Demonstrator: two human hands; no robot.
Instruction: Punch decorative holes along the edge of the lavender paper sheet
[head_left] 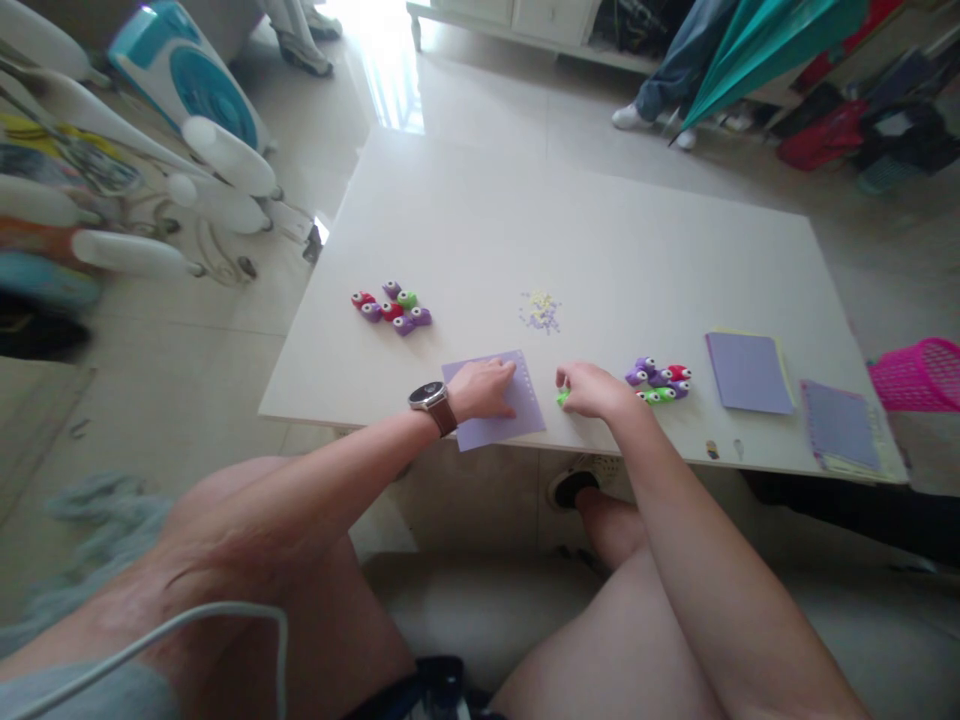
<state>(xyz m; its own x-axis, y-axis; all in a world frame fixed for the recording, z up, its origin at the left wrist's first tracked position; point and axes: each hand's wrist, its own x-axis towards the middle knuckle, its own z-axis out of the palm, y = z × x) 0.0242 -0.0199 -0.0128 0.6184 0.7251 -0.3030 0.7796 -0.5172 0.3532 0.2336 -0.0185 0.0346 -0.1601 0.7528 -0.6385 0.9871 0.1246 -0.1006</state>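
My left hand (487, 388), with a watch (428, 395) on its wrist, lies with fingers spread on a purple sheet of paper (480, 432). The sheet reaches over the table's near edge, and a row of small holes runs down its right side. Just right of the sheet, my right hand (589, 390) pinches a small bright green piece (563, 397), mostly hidden by the fingers. Close by that hand sits a cluster of small purple, red and green eyed pieces (660, 378). A similar eyed cluster (391, 308) stands further left.
Tiny yellow and purple paper bits (541, 311) are heaped mid-table (600, 240). At right lie a purple paper stack (750, 372), hole-edged sheets (840, 425) and two small flat items (712, 449). A pink basket (919, 372) stands beyond. Another person's legs (679, 65) show at the back.
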